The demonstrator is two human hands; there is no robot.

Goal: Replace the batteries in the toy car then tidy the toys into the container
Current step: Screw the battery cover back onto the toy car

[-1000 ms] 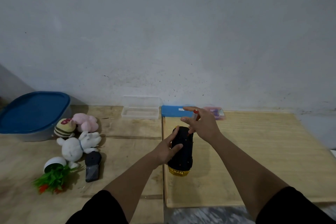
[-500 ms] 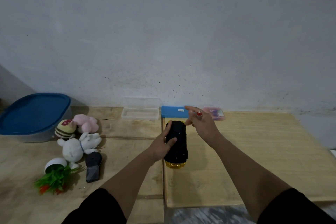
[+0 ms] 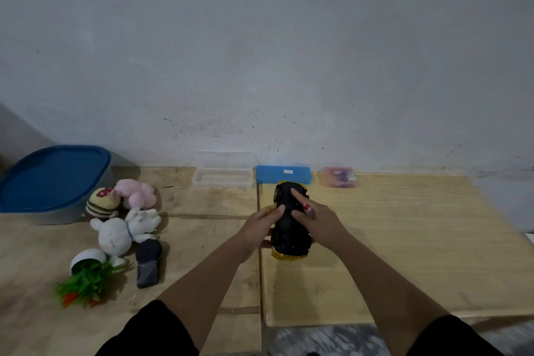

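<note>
We have brought our right hand (image 3: 319, 221) down from the air onto the car (image 3: 290, 225), its forefinger now stretched along the black underside. Our left hand (image 3: 260, 225) has slid lower on the car's side.

Dim, flat indoor light. Soft shadows fall right of the white plush rabbit (image 3: 124, 233). Left of the rabbit, the picture smears and bends at its edge. No glare.

Container (image 3: 52, 182) cut at left edge
</note>
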